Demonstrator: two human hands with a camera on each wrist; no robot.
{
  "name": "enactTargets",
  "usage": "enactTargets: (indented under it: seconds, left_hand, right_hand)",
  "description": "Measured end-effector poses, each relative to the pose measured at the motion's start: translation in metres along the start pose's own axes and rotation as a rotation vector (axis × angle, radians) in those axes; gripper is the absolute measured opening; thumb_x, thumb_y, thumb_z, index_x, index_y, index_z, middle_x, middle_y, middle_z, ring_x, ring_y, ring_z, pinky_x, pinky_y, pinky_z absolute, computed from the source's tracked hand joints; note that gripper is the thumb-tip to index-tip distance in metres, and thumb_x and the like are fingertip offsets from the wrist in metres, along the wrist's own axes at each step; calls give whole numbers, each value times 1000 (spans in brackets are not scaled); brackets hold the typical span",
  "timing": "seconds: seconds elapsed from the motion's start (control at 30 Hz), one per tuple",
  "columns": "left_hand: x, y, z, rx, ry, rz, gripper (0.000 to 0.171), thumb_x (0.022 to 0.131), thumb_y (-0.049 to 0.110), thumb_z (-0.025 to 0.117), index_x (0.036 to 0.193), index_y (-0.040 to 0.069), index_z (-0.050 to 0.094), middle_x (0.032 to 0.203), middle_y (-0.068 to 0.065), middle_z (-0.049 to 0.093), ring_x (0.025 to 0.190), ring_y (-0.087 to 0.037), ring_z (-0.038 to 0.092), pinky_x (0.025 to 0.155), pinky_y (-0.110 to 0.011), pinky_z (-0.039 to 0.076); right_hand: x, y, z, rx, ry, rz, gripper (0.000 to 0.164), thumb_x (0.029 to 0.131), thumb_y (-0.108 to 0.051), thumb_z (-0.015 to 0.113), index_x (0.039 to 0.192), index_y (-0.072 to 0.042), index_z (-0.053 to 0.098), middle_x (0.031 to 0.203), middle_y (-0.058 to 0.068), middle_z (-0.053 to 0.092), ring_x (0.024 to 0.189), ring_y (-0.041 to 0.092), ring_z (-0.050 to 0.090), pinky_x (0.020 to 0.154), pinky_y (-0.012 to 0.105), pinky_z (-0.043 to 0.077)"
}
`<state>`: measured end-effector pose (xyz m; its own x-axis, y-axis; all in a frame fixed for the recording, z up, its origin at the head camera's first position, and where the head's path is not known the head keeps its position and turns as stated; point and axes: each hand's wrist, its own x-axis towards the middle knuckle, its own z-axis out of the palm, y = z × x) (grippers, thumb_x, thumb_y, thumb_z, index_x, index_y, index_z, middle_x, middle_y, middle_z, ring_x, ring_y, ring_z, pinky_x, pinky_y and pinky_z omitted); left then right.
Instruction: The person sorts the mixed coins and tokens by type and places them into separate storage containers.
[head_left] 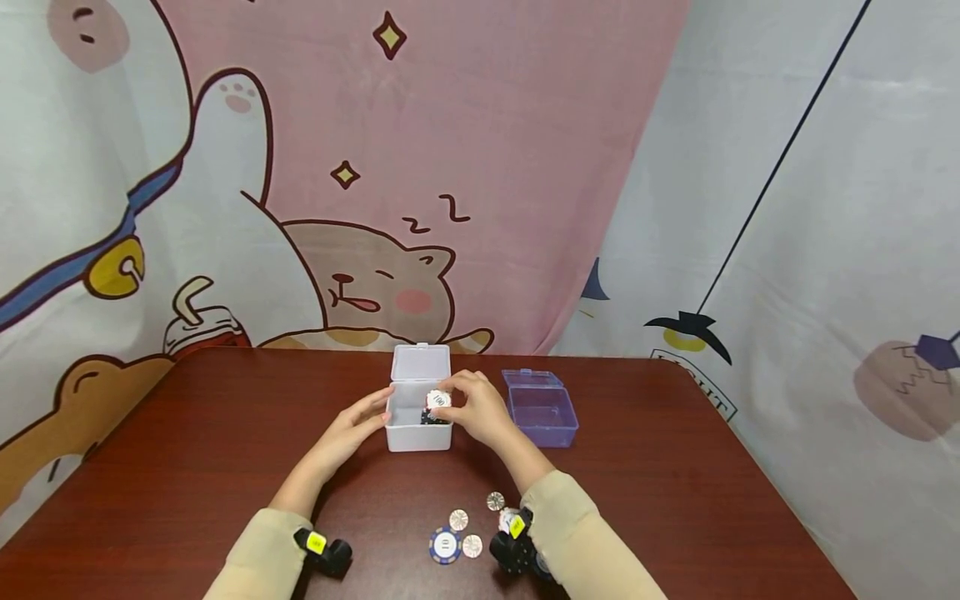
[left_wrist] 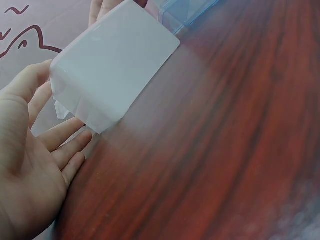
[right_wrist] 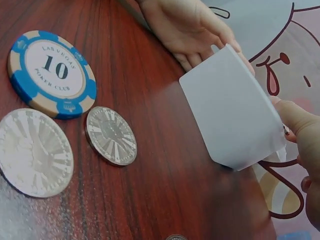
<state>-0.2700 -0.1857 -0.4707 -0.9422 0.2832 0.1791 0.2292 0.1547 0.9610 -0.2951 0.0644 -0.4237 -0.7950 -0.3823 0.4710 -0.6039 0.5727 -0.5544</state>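
Observation:
A white plastic box [head_left: 418, 439] with its lid raised stands on the table. My left hand [head_left: 354, 425] touches the box's left side with extended fingers, and the left wrist view shows the thumb near the top edge of the box [left_wrist: 115, 65]. Over the right part of the box, my right hand [head_left: 486, 412] pinches a white poker chip [head_left: 438, 401] marked 100 between thumb and fingers. A black chip [head_left: 431, 417] shows just below it inside the box. In the right wrist view the box wall hides most of what the right fingers [right_wrist: 295, 117] hold.
An open purple see-through box [head_left: 551, 435] stands right of the white one. Nearer me lie a blue poker chip [head_left: 445, 546] marked 10 and several silver coins [head_left: 472, 546]. More chips [head_left: 507, 520] are partly hidden under the right wrist camera. A cartoon curtain [head_left: 525, 167] hangs behind the table.

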Motion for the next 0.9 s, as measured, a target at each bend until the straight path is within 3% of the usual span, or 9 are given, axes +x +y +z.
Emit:
enactTargets:
  seconds: [0.4,0.9]
  left_hand:
    - [-2,3,1,-8,1,18,49,97,13,56,144,7,42,141,-24,43,128,-38,42,102,-53,30]
    - [-2,4,1,2,-5,17,50,98,15,55,145,6,40,142,-24,42,129,-38,41,102,-53,31]
  right_hand:
    - [5,3,7,-49,-20,27,35,70,-24,86,101,-12,74,97,-5,66,93,19,55,81,32,44]
    - [11,0,7,-140,-63,138,35,71,-34,85,100,-19,74,96,-10,63,93,13,52,78,33,44]
